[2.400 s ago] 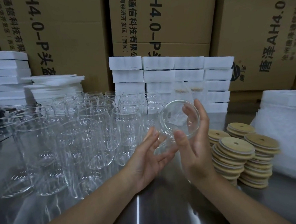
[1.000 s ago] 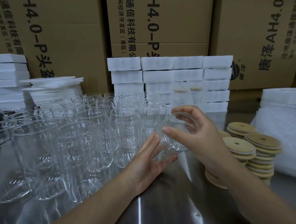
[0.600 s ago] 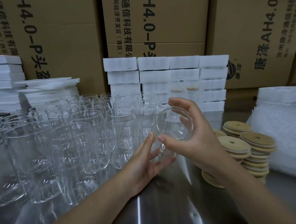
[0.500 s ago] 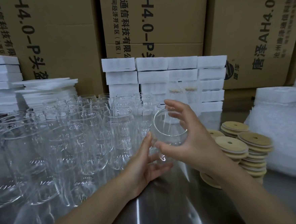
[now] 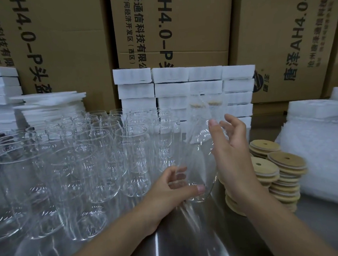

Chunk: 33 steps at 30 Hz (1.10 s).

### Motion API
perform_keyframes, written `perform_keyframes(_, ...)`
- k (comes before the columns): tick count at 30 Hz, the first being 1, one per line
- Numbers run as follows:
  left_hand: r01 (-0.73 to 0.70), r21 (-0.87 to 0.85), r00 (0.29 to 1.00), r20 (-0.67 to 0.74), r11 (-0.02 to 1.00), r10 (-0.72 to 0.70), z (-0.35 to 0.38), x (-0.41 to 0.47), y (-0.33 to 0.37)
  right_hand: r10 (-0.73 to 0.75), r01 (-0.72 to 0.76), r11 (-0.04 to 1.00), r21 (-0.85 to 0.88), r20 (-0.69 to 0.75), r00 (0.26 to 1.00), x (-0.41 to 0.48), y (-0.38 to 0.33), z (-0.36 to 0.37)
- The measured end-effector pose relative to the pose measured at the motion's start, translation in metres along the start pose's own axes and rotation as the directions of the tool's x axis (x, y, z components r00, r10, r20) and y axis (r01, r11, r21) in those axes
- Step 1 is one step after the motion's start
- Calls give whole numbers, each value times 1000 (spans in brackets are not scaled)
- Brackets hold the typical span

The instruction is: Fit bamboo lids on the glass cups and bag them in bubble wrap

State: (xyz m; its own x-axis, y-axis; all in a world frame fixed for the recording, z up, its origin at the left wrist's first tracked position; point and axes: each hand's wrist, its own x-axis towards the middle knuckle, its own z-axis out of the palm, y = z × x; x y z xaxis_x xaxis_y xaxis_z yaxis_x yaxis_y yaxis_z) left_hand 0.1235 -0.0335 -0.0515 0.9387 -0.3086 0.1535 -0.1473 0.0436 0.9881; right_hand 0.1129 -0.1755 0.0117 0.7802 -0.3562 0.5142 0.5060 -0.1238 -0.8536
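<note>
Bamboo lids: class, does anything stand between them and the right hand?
Nothing visible. The right hand is open beside the glass cup that the left hand grips; the bamboo lids lie just to its right.

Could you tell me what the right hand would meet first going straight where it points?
Likely the lidded cups before the white foam blocks; depth from the right hand is unclear.
</note>
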Motion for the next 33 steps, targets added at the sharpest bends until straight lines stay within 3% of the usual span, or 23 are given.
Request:
perform_keyframes(3,20,-42,1000,6,999,-20,2,0,1,11,-10,999,-42,14,1000,-2,-1,2)
perform_keyframes(6,82,-189,995,71,979,-70,5,0,4,20,-11,993,-119,75,997,-4,-1,1)
perform_keyframes(12,316,-301,937,246,900,-247,-1,3,13,4,83,927,-366,229,973,-10,1,6)
perform_keyframes(21,436,-359,863,426,825,-270,-9,4,12,-47,177,929,-325,372,927,-21,-8,8)
perform_keyframes(33,496,-499,837,492,711,-240,-12,2,12,-13,212,917,-339,505,863,-22,-13,3)
